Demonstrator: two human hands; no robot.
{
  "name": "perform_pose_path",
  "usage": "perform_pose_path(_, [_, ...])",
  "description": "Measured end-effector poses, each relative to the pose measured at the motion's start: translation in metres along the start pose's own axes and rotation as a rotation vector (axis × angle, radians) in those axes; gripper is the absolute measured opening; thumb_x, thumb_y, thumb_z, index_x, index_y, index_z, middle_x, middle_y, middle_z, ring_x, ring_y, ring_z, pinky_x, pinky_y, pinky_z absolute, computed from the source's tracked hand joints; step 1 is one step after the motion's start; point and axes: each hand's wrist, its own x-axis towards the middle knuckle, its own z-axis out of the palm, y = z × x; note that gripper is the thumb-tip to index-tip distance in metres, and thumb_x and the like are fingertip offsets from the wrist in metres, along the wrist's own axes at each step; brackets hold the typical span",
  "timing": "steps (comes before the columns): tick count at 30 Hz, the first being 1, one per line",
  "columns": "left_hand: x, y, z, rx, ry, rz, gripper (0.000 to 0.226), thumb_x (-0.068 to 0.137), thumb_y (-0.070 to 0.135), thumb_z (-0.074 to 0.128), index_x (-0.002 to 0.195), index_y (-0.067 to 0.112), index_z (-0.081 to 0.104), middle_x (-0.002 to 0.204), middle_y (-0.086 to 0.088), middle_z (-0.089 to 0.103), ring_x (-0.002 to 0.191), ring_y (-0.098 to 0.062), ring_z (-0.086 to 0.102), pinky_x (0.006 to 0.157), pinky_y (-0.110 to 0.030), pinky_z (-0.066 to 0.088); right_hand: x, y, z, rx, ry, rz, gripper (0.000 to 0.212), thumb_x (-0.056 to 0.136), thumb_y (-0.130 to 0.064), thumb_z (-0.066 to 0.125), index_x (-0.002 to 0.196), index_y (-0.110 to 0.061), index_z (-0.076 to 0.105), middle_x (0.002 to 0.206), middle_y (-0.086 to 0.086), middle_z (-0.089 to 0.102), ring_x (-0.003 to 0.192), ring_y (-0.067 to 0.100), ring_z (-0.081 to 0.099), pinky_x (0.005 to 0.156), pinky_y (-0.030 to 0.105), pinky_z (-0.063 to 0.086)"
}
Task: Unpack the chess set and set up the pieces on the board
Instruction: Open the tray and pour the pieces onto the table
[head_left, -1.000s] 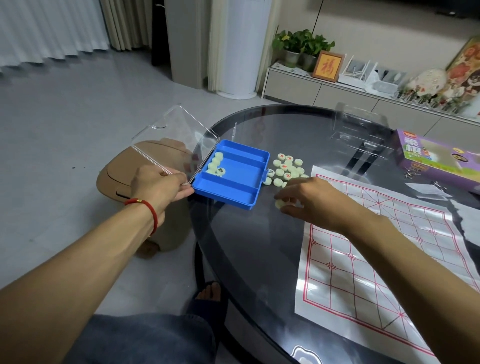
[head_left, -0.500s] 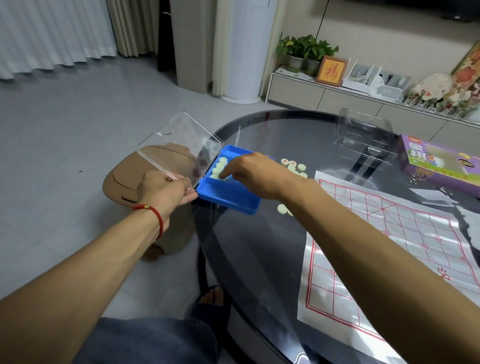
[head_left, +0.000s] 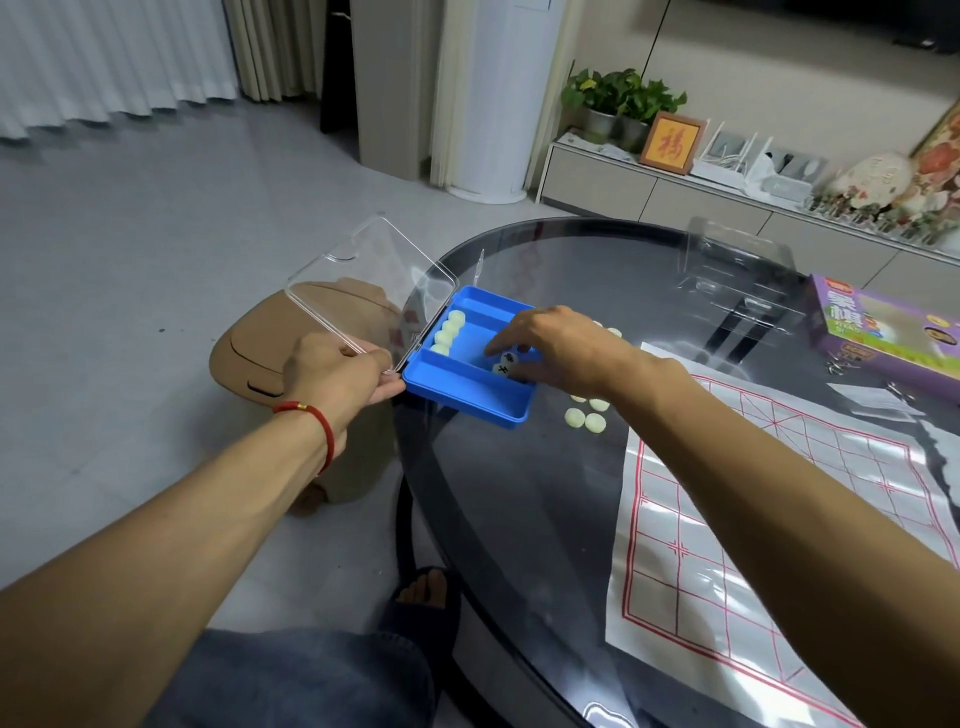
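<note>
My right hand (head_left: 563, 353), off the loose pieces (head_left: 586, 415) a second ago, is reaching into the blue tray (head_left: 457, 387), fingers curling onto a piece (head_left: 503, 368); left hand (head_left: 332, 376) is gripping the lid (head_left: 371, 291). Unpacking is continuing.

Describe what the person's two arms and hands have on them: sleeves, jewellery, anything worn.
Both forearms are bare, with no sleeves in view. The left hand has a red cord bracelet round its wrist, with a small gold-coloured bead on it. The right hand and its wrist show no bracelet, watch or glove. No ring can be made out on either hand.
</note>
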Motion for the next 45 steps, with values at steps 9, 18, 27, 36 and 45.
perform_pose_path(9, [-0.001, 0.001, -0.001, 0.015, 0.004, -0.003, 0.004, 0.091, 0.0, 0.068, 0.093, 0.004, 0.069, 0.083, -0.013, 0.072, 0.07, -0.016, 0.075, 0.07, -0.031, 0.064, 0.002, -0.006, -0.011, -0.01, 0.032, -0.002, 0.023, 0.093, -0.023, 0.07, 0.115, -0.02, 0.074, 0.107, -0.001, 0.072, 0.089, 0.016, 0.059, 0.083, 0.032, 0.05])
perform_pose_path(18, [0.0, 0.0, 0.0, 0.016, -0.006, 0.004, 0.005, 0.091, -0.001, 0.066, 0.093, 0.003, 0.069, 0.084, -0.014, 0.071, 0.066, -0.015, 0.074, 0.066, -0.027, 0.062, -0.078, 0.009, -0.024, 0.029, 0.136, 0.106, 0.019, 0.087, -0.02, 0.076, 0.105, -0.018, 0.078, 0.091, -0.002, 0.075, 0.074, 0.011, 0.067, 0.071, 0.028, 0.056])
perform_pose_path(27, [0.004, 0.003, -0.009, -0.041, 0.026, -0.045, 0.006, 0.091, -0.003, 0.064, 0.091, 0.003, 0.066, 0.089, -0.017, 0.071, 0.081, -0.024, 0.075, 0.074, -0.035, 0.063, -0.061, -0.004, 0.001, 0.052, 0.118, 0.04, 0.018, 0.092, -0.025, 0.071, 0.107, -0.017, 0.076, 0.096, -0.001, 0.072, 0.08, 0.016, 0.063, 0.069, 0.022, 0.048])
perform_pose_path(36, [0.007, 0.002, -0.009, -0.003, 0.023, -0.032, 0.006, 0.089, -0.003, 0.067, 0.093, 0.0, 0.068, 0.088, -0.018, 0.072, 0.073, -0.023, 0.076, 0.073, -0.037, 0.064, -0.057, -0.004, -0.007, 0.01, 0.167, 0.035, 0.017, 0.095, -0.027, 0.067, 0.108, -0.019, 0.075, 0.093, -0.008, 0.064, 0.08, 0.011, 0.059, 0.067, 0.017, 0.04])
perform_pose_path(45, [0.003, 0.003, -0.007, 0.014, -0.025, -0.02, 0.005, 0.087, -0.007, 0.066, 0.087, -0.004, 0.07, 0.08, -0.02, 0.07, 0.063, -0.02, 0.074, 0.065, -0.029, 0.063, 0.021, -0.037, 0.006, 0.091, 0.107, -0.086, 0.033, 0.098, -0.009, 0.054, 0.123, -0.025, 0.069, 0.132, -0.006, 0.063, 0.121, 0.017, 0.057, 0.096, 0.038, 0.049])
